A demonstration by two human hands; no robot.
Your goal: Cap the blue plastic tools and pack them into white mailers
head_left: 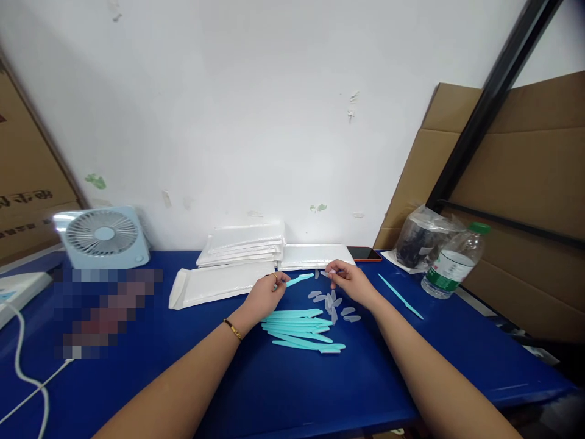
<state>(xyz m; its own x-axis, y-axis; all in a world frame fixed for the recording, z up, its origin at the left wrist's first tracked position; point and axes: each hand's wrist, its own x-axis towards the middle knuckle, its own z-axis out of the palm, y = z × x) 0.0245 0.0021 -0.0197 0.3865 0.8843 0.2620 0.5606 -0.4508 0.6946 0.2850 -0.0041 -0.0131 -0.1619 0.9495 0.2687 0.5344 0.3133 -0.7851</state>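
My left hand (267, 294) is closed on the handle of a turquoise eyebrow razor (300, 279), whose blade end points right. My right hand (345, 280) pinches a small clear plastic cap (326, 274) a short way from the razor's tip; the two are apart. Several loose clear caps (329, 302) lie scattered on the blue table between my hands. Below my left hand, a pile of turquoise razors (297, 326) lies with most blade ends to the right. One more turquoise razor (401, 296) lies alone, right of my right forearm.
White padded envelopes (242, 244) are stacked against the wall, with one envelope (219, 283) in front. A phone (365, 253) lies behind my right hand. A bottle (452, 265) and a bagged dark item (415, 241) stand right. A fan (105, 238) and a white cable (21, 353) are left.
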